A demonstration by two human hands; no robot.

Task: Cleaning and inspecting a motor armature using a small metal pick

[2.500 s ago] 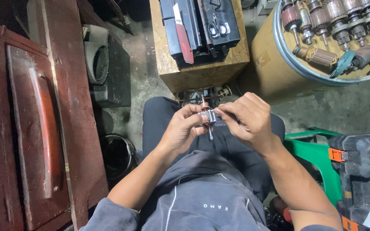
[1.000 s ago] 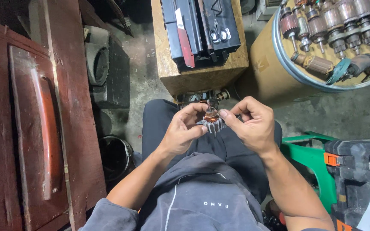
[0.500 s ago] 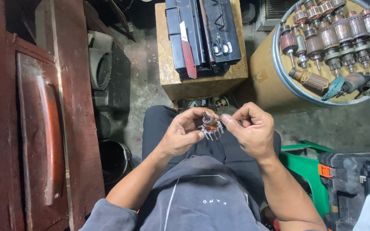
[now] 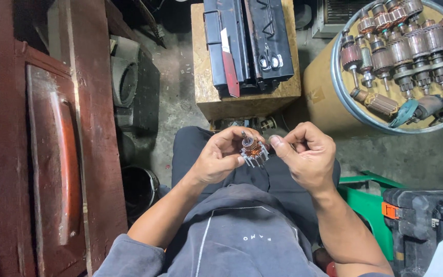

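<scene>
Concrete floor below; left hand [image 4: 220,160] and right hand [image 4: 303,154] pinch small armature [image 4: 253,151]

Floor [image 4: 180,77]: bare grey concrete, stained and gritty. Standing directly on it:
- chipboard box [image 4: 247,100] at top centre, used as a stand. Black flat metal casings [image 4: 252,41] are stacked on top, one with a red strip.
- yellow drum [image 4: 329,97] at top right, just beside the box. Its round top is ringed by a blue-grey rim and loaded with motor armatures [image 4: 406,46] lying side by side.
- dark red wooden cabinet [image 4: 52,154] along the left edge.
- grey moulded housings [image 4: 126,77] and a round black tub [image 4: 137,190], both against the cabinet.
- green plastic stool [image 4: 370,205] and black tool case [image 4: 426,225] at lower right, touching each other.
</scene>
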